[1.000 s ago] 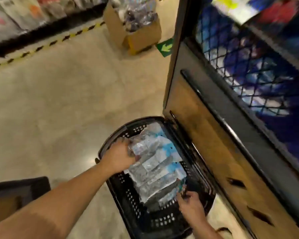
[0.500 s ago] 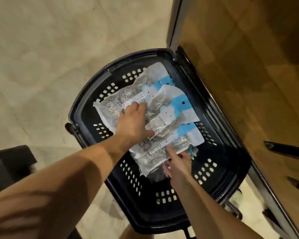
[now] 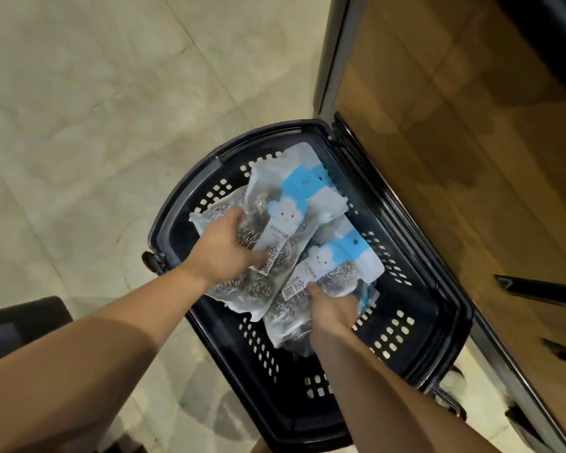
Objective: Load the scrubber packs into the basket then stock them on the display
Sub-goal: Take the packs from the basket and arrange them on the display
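Head: scrubber packs [image 3: 294, 197] diagonal, tops upper-right

Glossy clear plastic scrubber packs [image 3: 275, 230] w/ shiny steel-wool coils, perforated black plastic basket [image 3: 415, 338], polished stone floor [image 3: 95, 125].

The basket [image 3: 265, 380] is sitting on the floor [image 3: 95, 125], just left of the display unit [image 3: 455, 158]; scrubber packs [image 3: 291, 204] are lying overlapped inside it.

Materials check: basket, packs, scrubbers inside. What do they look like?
Basket: black moulded plastic, it seems, semi-gloss; perforated walls. Packs: clear glossy plastic film, judging by glare and crinkles, with a printed blue-white label. Scrubbers: shiny coiled metal wire, probably steel.
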{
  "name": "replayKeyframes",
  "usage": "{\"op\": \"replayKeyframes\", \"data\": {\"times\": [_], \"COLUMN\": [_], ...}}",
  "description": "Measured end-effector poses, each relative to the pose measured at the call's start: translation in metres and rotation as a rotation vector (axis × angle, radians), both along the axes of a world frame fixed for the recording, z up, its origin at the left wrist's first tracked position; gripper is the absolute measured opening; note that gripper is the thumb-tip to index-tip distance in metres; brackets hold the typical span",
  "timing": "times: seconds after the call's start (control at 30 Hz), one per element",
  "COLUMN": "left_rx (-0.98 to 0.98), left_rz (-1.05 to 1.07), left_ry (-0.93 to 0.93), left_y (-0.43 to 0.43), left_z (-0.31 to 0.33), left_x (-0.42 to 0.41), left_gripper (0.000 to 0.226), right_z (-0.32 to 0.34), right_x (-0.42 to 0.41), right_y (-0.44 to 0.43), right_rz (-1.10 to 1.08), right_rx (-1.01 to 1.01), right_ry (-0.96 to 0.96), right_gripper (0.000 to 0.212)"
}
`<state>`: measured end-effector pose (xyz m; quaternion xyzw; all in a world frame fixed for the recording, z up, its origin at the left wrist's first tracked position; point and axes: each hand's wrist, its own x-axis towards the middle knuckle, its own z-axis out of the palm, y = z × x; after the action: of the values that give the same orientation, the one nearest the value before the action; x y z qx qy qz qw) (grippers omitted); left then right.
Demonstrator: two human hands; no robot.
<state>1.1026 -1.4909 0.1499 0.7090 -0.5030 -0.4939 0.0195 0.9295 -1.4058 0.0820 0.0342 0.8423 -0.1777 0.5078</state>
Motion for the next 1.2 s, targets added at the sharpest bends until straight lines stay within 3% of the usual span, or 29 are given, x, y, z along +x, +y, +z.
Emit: {"op": "replayKeyframes", "data": {"times": [0.07,0.13,0.23,0.37,0.53,0.6,0.7,0.83,0.9,1.13,1.2], "left_rx": [-0.018,0.005,0.029,-0.025,-0.129,-0.199,-0.303,-0.445,-0.499,-0.525,-0.521], "left_rz": [0.085,0.157,0.289,0.368,0.399,0.422,0.442,0.407,0.370,0.207,0.165], "left_ry": [0.019,0.023,0.067,0.121,0.178,0.191,0.240,0.351,0.428,0.711,0.782], "left_y": [0.006,0.010,0.018,0.025,0.021,0.019,0.010,-0.007,-0.014,-0.022,-0.019], "left_z": [0.010,0.021,0.044,0.101,0.218,0.275,0.363,0.476,0.523,0.641,0.656], "left_x": [0.014,0.023,0.032,0.041,0.044,0.041,0.033,0.002,-0.025,-0.183,-0.243], "left_gripper": [0.074,0.068,0.056,0.058,0.059,0.066,0.086,0.122,0.126,0.092,0.061], "right_z": [0.003,0.013,0.040,0.108,0.244,0.305,0.399,0.517,0.566,0.675,0.689], "right_x": [0.007,0.013,0.011,-0.002,-0.018,-0.028,-0.050,-0.094,-0.125,-0.278,-0.335], "right_y": [-0.001,-0.004,-0.003,0.002,-0.006,-0.011,-0.022,-0.032,-0.030,0.002,0.019], "right_rz": [0.002,-0.009,-0.039,0.046,0.196,0.285,0.398,0.402,0.377,0.159,0.084], "right_rx": [-0.032,-0.068,-0.125,-0.171,-0.320,-0.423,-0.598,-0.831,-0.940,-1.155,-1.196], "right_ry": [-0.013,-0.018,-0.016,-0.022,-0.079,-0.084,-0.038,0.004,0.032,0.221,0.237], "right_gripper": [0.102,0.103,0.093,0.076,0.074,0.063,0.041,0.036,0.032,0.018,0.021]}}
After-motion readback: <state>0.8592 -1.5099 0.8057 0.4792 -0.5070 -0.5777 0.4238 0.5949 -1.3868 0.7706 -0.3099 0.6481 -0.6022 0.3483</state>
